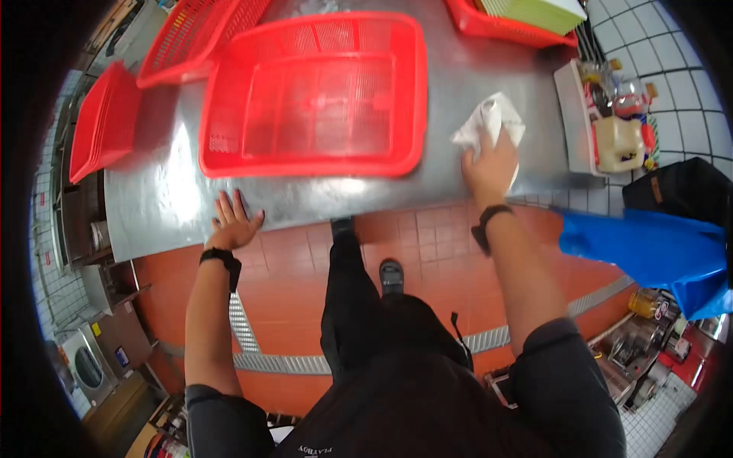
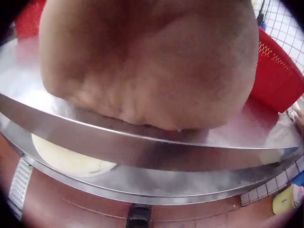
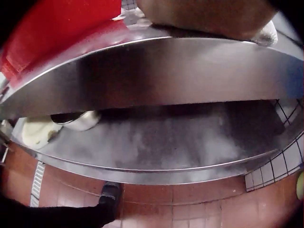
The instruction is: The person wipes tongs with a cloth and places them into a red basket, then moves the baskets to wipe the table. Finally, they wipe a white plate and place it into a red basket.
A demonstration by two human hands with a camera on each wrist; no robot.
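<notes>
In the head view my right hand (image 1: 492,169) holds a crumpled white cloth (image 1: 496,114) against the steel table (image 1: 298,197), right of the large red basket (image 1: 309,166). Part of the cloth sticks up beyond the fingers, which it partly hides. My left hand (image 1: 234,223) rests on the table's front edge with its fingers straight and spread, holding nothing. In the left wrist view the heel of the left hand (image 2: 147,71) fills the top, over the metal edge. The right wrist view shows the right hand (image 3: 209,16) low over the tabletop, its fingers out of sight.
Stacked red baskets (image 1: 103,122) stand at the left, another red basket (image 1: 191,42) behind them. A red basket with green items (image 1: 534,15) is at the back right. A white bin of bottles (image 1: 576,114) lines the right wall. Beneath is a lower shelf (image 3: 180,137).
</notes>
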